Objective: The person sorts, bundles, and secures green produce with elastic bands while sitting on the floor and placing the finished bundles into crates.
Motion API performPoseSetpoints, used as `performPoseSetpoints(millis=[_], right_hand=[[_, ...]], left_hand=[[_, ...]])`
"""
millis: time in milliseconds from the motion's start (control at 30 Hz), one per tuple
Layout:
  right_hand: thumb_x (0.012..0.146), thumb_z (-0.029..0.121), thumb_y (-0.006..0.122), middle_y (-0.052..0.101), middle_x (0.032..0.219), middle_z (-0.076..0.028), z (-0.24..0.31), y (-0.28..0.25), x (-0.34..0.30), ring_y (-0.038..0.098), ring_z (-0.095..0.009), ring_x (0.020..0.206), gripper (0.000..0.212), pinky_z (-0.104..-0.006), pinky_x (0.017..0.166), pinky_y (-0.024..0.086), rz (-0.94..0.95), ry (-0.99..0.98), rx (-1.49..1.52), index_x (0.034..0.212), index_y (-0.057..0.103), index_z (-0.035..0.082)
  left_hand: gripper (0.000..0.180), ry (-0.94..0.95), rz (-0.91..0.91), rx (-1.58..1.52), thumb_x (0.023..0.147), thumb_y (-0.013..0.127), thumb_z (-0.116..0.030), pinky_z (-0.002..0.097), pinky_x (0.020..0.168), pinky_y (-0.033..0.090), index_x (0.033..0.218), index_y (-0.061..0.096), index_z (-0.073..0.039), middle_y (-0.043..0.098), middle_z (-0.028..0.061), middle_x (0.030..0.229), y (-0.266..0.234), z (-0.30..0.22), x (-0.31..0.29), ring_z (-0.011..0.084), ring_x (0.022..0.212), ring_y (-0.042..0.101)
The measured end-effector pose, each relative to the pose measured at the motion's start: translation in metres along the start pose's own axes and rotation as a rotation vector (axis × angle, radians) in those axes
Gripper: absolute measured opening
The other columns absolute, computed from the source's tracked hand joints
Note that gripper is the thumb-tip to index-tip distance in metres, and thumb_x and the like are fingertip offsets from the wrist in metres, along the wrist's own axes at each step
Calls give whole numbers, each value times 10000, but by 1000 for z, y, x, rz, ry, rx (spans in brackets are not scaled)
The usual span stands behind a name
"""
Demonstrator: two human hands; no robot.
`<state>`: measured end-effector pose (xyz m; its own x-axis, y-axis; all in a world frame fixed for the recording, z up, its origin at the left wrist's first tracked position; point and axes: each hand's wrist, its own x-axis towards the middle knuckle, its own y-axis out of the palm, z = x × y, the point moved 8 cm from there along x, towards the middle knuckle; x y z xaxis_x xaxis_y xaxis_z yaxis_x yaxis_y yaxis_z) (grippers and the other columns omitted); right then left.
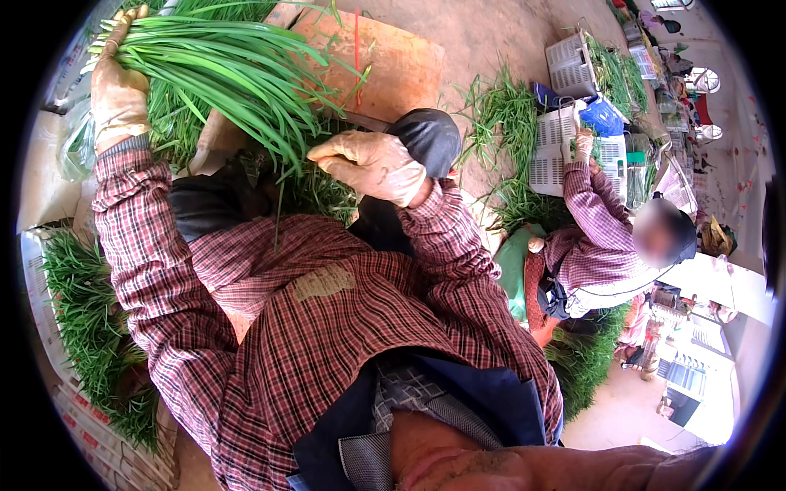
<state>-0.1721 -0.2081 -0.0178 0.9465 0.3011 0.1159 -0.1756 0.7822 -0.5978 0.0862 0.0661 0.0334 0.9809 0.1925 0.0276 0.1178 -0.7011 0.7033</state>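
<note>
To the left of the orange-brown wooden board [401, 61], the gloved left hand [119, 94] is closed around the pale stem ends of a bunch of flat-leaved chives [221, 78], whose green leaves spread toward the board. The gloved right hand [372, 165] is just below the board, its fingers bent and nearly together beside the leaf tips, but I cannot tell if it pinches any leaf. To the board's right, a co-worker [588, 263] reaches to a white plastic crate [550, 155].
</note>
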Motion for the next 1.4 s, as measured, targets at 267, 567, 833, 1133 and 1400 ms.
performPoseSetpoints(millis=[267, 567, 833, 1133, 1400], right_hand=[[838, 101, 625, 673, 867, -87, 8, -15, 5, 655, -240, 787, 181, -305, 702, 522, -334, -60, 15, 1010, 676, 80], [822, 234, 627, 673, 831, -46, -2, -22, 20, 647, -232, 691, 203, -331, 597, 511, -364, -62, -677, 1004, 683, 162], [825, 190, 589, 624, 756, -90, -30, -30, 21, 619, -288, 710, 72, -366, 610, 484, -426, 64, -483, 813, 622, 128], [875, 155, 636, 678, 886, -80, -6, -9, 5, 651, -193, 813, 143, -291, 732, 516, -195, -77, 22, 955, 678, 44], [847, 212, 612, 664, 898, -86, -6, 0, 11, 647, -283, 805, 171, -369, 689, 518, -345, -41, -207, 983, 668, 126]], left_hand=[[253, -67, 38, -65, 845, 587, 18, 378, 965, 489, 1096, 569, 42, 625, 203, 1127, 6, 4, -13, 276, 1075, 599], [227, -84, 15, -117, 845, 583, 49, 402, 998, 474, 1070, 559, 61, 615, 215, 1131, 13, 16, -17, 294, 1109, 582], [263, -82, -15, -75, 850, 570, 48, 409, 965, 497, 1113, 556, 62, 620, 211, 1119, 3, 14, -16, 300, 1082, 598], [269, -106, -133, -48, 855, 583, 38, 395, 933, 515, 1122, 559, 18, 635, 179, 1097, 0, 29, -18, 277, 1061, 613], [277, -176, -22, -72, 840, 613, 41, 377, 890, 536, 1113, 568, 28, 649, 161, 1058, -19, 47, 7, 263, 1002, 637]])
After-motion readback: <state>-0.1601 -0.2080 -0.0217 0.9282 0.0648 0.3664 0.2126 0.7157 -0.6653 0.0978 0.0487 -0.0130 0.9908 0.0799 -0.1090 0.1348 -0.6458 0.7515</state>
